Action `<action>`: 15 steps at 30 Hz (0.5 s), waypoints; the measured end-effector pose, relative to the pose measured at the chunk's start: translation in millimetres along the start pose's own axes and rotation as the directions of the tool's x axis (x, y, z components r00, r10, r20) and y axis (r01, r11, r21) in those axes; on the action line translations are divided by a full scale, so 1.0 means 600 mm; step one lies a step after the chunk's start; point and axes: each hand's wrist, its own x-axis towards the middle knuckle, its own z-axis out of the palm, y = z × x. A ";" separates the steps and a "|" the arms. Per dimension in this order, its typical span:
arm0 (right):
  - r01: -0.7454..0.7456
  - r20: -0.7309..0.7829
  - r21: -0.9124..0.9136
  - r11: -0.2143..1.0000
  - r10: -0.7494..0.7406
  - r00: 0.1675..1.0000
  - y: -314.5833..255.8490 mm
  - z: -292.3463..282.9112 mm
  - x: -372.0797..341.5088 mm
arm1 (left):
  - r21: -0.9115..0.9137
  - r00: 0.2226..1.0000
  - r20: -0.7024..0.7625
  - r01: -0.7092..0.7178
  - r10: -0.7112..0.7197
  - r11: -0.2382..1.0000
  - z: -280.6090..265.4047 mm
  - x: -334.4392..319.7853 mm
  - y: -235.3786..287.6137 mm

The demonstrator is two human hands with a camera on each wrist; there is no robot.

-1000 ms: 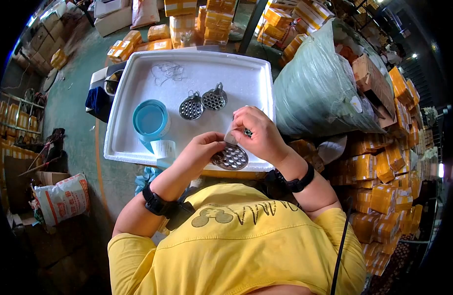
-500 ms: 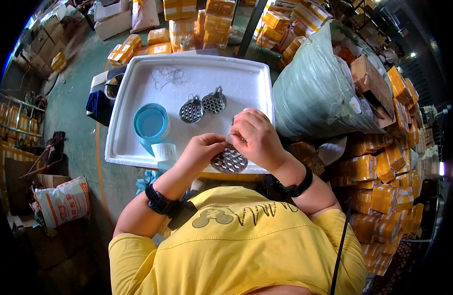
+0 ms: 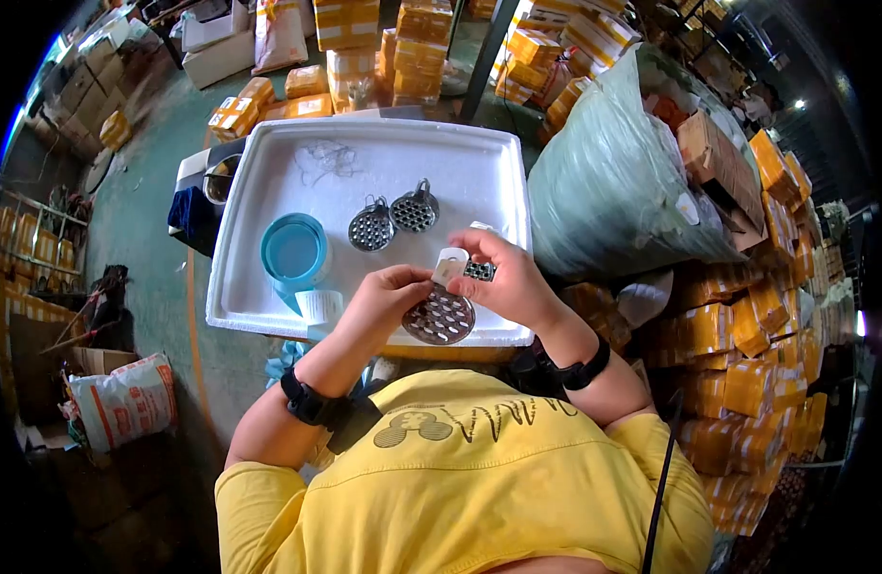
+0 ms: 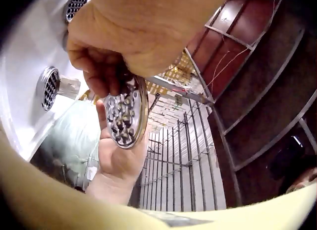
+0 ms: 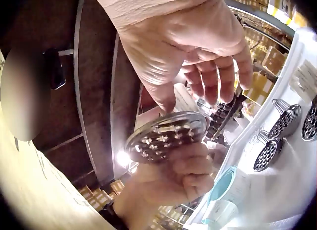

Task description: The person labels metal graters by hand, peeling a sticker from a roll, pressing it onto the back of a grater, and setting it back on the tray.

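Note:
In the head view, my left hand pinches the upper edge of a round metal grater with raised holes. The left wrist view shows the same grater hanging from curled fingers. A white tag stands at its top. My right hand is just right of the tag, its thumb right at the tag's lower end and its fingers spread apart. Another perforated metal piece lies partly hidden beneath that hand. Two more round graters, one beside the other, lie farther back on a white foam tray.
At the tray's left stands a round light-blue item, with a small white piece in front. Thin wire strands lie toward the back. A large pale-green sack borders the tray's right side, and taped cartons are stacked beyond.
My right fingers have spread from their closed pose over the grater's top, uncovering the white tag. My left hand keeps its pinch. The tray sits slightly lower in the head view.

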 end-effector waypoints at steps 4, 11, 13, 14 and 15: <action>-0.173 0.032 0.085 0.981 0.171 0.985 0.003 0.008 -0.003 | -0.034 1.000 0.013 0.017 -0.016 0.999 0.003 -0.003 -0.001; -0.135 -0.016 0.076 0.988 0.137 0.991 0.001 0.012 -0.003 | -0.053 1.000 0.011 0.009 -0.009 0.999 0.001 0.000 -0.010; -0.128 -0.020 0.073 0.989 0.130 0.991 0.001 0.012 -0.004 | -0.051 1.000 0.011 0.013 -0.012 0.999 0.002 -0.002 -0.010; -0.131 -0.022 0.071 0.989 0.132 0.991 0.001 0.012 -0.004 | -0.050 1.000 0.012 0.014 -0.013 0.999 0.003 -0.003 -0.010; -0.133 -0.024 0.068 0.989 0.135 0.991 0.001 0.013 -0.004 | -0.048 1.000 0.013 0.013 -0.013 0.999 0.003 -0.003 -0.009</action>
